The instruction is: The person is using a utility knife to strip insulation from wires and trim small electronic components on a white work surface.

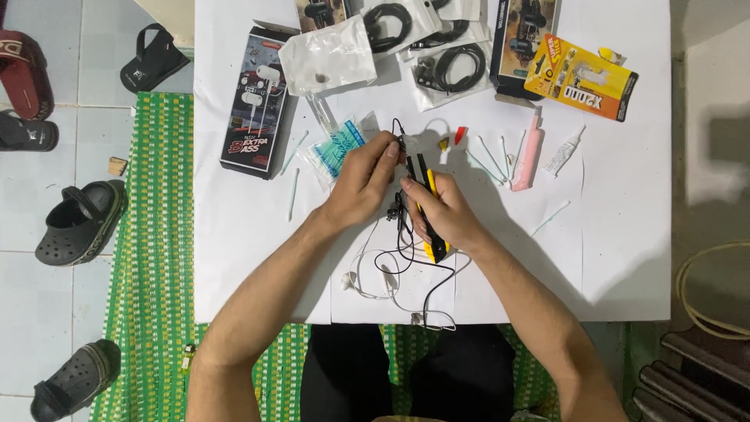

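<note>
My left hand (361, 181) pinches a thin black earphone wire (403, 234) near its upper end, over white paper sheets (234, 234). My right hand (447, 211) grips a black-and-yellow hand tool (432, 244), its jaws pointing up toward the wire between my fingertips. The black wire and a white earphone cable (367, 280) trail in loops toward me under both hands. What the tool tips touch is hidden by my fingers.
An earphone box (256, 100), bagged black cables (437, 59), a yellow glue card (582, 76), a pink utility knife (529, 150), a small tube (564, 150) and a cotton swab pack (336, 148) lie beyond. Sandals (78, 223) sit on tiles left, beside a green mat (152, 234).
</note>
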